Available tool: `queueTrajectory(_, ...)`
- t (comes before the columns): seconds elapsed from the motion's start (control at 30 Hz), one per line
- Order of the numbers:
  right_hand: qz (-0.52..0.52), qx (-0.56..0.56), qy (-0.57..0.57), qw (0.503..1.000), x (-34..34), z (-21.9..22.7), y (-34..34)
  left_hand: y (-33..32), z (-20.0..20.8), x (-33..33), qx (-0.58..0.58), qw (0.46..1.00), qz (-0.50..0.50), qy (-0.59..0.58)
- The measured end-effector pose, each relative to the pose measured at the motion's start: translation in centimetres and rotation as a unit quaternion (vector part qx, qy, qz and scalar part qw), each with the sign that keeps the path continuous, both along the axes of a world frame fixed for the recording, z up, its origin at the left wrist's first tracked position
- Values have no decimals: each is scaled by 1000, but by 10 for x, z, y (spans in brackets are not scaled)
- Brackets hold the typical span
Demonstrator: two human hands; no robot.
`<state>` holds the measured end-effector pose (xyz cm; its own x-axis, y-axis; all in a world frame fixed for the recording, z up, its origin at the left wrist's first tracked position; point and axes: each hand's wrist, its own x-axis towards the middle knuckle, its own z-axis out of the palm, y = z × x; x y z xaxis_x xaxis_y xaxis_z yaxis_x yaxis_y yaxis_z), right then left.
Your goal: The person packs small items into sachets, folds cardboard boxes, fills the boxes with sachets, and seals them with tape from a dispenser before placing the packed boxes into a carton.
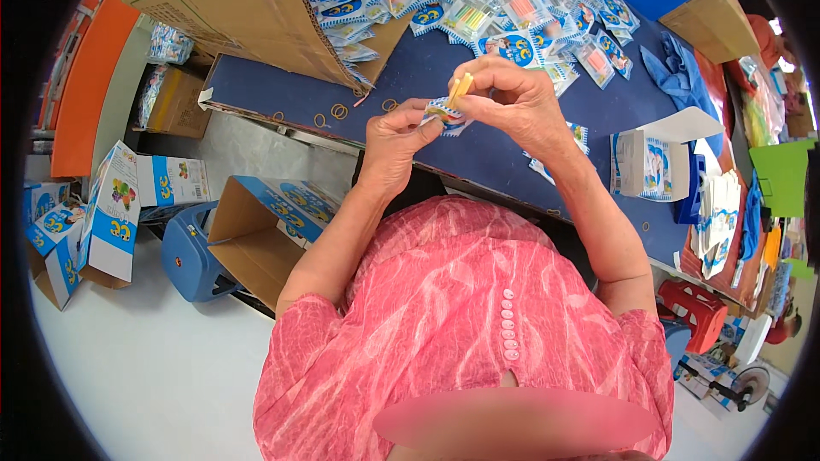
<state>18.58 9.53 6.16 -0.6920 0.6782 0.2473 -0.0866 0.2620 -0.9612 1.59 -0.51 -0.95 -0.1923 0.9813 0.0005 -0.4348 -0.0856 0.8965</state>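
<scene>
A: State of your hands?
B: My left hand [395, 137] is closed in a pinch on a small blue-and-white packet [445, 114]. My right hand [519, 96] is closed, thumb against fingers, on a few yellow sticks [461, 86].

A: Location?
B: The packet is in front of me, above the near part of the counter [273, 90]. The sticks are at its far edge. I cannot tell whether its mouth is open.

A: Progress?
B: I judge this unit to be partway: sticks and packet are paired, but the visible length of the sticks is outside. Left to do, by my estimate: seat the sticks, then close the packet. Farther out, the pile of packets [523, 7] shows coloured sticks through several clear panels; I rate those as filled. Sealing cannot be verified.

A: Orientation?
B: The packet appears to slant from far left to near right. The sticks' long axis crosses it, steeply, upper ends pointing far and slightly right. The large carton [231, 13], far left, faces the pile with its open side.
</scene>
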Motion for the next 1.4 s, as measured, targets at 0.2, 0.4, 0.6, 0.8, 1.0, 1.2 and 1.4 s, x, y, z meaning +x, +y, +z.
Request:
queueTrajectory(0.2, -13, -33, 20, 999, 1, 17, -4, 0, 3, -2, -13, 1000, -7, -18)
queueTrajectory(0.4, -35, 163, -8, 986, -11, 20, -2, 1, 4, 1, -2, 999, 0, -45)
queueTrajectory(0.6, -16, -1, 10, 1000, -26, 16, 0, 2, -5, -9, -5, 1000, 25, -12)
queueTrajectory(0.8, -115, 16, -83, 990, -80, -4, 60, 1, -8, -21, 12, 998, 39, -41)
queueTrajectory(1.0, -226, 274, -292, 888, -151, -64, 136, 1, -12, -14, -12, 999, 26, 30)
queueTrajectory(1.2, -258, 262, -329, 870, -160, -74, 136, -3, -24, -13, 48, 997, 34, -56)
queueTrajectory(1.4, -73, 56, -218, 972, -88, -35, 109, 6, -21, -22, -5, 1000, 21, -5)
